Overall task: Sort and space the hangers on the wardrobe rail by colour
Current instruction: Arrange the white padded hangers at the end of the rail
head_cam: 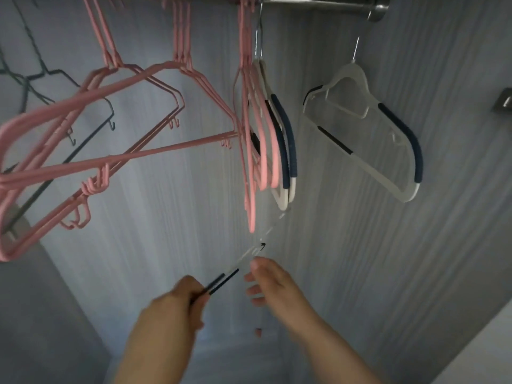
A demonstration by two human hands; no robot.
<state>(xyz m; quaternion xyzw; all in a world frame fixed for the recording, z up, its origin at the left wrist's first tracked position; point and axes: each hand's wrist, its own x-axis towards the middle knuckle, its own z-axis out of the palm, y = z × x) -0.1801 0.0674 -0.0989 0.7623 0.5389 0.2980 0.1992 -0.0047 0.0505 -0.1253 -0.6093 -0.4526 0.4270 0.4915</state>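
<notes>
Two white hangers (291,189) hang on the rail (318,4), tight against pink hangers (273,162). My left hand (174,306) grips their bottom bars (224,279); right hand (274,286) spread, empty. Tugging may snag pinks, unhooking them.

Rail (318,2) cut by top edge; white hanger (224,281) in left hand (171,309) motion-blurred.

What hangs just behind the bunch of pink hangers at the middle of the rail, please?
White hangers with navy grips; the pink bunch covers their left sides, so their number is unclear.
</notes>
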